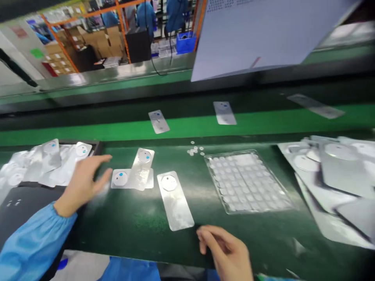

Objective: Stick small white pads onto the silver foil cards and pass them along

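Observation:
My left hand (83, 183) is over the left side of the bench, thumb and fingers spread, with nothing seen between them. Beside it lie two overlapping silver plates, an upper one (142, 168) slanted across a lower one (120, 178), each bearing a white disc with a blue dot. A single silver plate (178, 207) lies in the middle, its white disc showing no blue. Just off that plate's lower right corner, my right hand (224, 248) has its fingertips curled together; whatever may be in them is hidden. Small white rings (193, 150) lie scattered behind the plates.
A clear tray (215, 183) of round white pieces sits right of centre. Piles of plates stand at the far left (51, 158) and far right (340, 171). Across the green belt (187, 127) behind lie several plates. A white sheet (258, 35) hangs above.

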Action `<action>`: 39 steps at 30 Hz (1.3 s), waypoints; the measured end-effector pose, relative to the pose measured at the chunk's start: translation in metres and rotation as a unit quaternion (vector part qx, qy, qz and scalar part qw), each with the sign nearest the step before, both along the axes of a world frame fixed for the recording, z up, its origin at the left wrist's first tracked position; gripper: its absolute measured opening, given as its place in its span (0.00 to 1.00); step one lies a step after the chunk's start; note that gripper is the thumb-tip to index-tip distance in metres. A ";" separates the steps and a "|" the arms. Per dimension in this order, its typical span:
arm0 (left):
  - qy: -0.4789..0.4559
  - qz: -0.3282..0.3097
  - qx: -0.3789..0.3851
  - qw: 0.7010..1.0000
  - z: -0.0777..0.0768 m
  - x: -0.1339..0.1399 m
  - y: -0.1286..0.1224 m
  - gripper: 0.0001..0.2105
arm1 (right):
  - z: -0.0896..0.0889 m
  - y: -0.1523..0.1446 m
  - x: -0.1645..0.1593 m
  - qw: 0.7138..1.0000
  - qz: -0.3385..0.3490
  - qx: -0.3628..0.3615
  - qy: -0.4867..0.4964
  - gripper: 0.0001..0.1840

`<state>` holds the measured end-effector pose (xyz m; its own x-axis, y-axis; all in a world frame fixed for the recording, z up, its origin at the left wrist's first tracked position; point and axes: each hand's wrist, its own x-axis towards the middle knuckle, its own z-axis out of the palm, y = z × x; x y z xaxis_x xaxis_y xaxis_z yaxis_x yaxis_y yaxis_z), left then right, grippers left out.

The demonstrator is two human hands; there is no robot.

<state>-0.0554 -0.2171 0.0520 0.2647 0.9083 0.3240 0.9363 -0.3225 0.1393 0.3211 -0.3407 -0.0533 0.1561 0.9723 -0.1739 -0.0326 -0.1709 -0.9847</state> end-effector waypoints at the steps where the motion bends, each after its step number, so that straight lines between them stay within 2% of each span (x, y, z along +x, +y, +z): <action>1: -0.039 -0.077 -0.029 0.996 -0.003 0.028 -0.003 0.13 | 0.004 0.009 -0.005 0.999 0.008 -0.005 0.032 0.17; 3: -0.131 -0.190 -0.100 0.968 -0.011 0.084 -0.011 0.09 | 0.011 0.025 -0.016 0.995 0.011 -0.008 0.098 0.17; 4: -0.177 -0.217 -0.136 0.950 -0.016 0.108 -0.015 0.09 | 0.014 0.031 -0.022 0.991 0.014 -0.013 0.133 0.18; 6: -0.264 -0.240 -0.198 0.913 -0.025 0.146 -0.022 0.10 | 0.019 0.039 -0.030 0.981 0.013 -0.018 0.194 0.19; 9: -0.362 -0.230 -0.236 0.872 -0.034 0.173 -0.032 0.08 | 0.023 0.043 -0.033 0.974 0.011 -0.006 0.228 0.16; 12: -0.412 -0.208 -0.218 0.860 -0.038 0.179 -0.041 0.05 | 0.022 0.041 -0.030 0.979 0.018 0.022 0.200 0.11; 15: -0.380 -0.242 -0.133 0.883 -0.043 0.175 -0.046 0.09 | 0.021 0.041 -0.026 0.984 0.039 0.022 0.172 0.13; 19: -0.297 -0.331 -0.039 0.895 -0.055 0.166 -0.051 0.16 | 0.022 0.046 -0.018 0.980 0.108 -0.047 0.163 0.21; 24: -0.244 -0.350 0.005 0.904 -0.063 0.160 -0.053 0.17 | 0.025 0.052 -0.004 0.960 0.202 -0.123 0.147 0.25; 28: -0.260 -0.352 -0.013 0.899 -0.067 0.161 -0.052 0.18 | 0.028 0.052 0.000 0.947 0.241 -0.135 0.164 0.25; 33: -0.377 -0.306 -0.090 0.869 -0.071 0.169 -0.048 0.17 | 0.036 0.052 -0.004 0.966 0.200 -0.121 0.110 0.26; 39: -0.410 -0.265 -0.107 0.866 -0.074 0.172 -0.046 0.11 | 0.037 0.055 -0.007 0.973 0.179 -0.117 0.090 0.25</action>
<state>0.1167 -0.2632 -0.0222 0.4222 0.7925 0.4401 0.2225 -0.5613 0.7972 0.3137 -0.2858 -0.0164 -0.2392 0.8889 -0.3906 -0.0978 -0.4223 -0.9011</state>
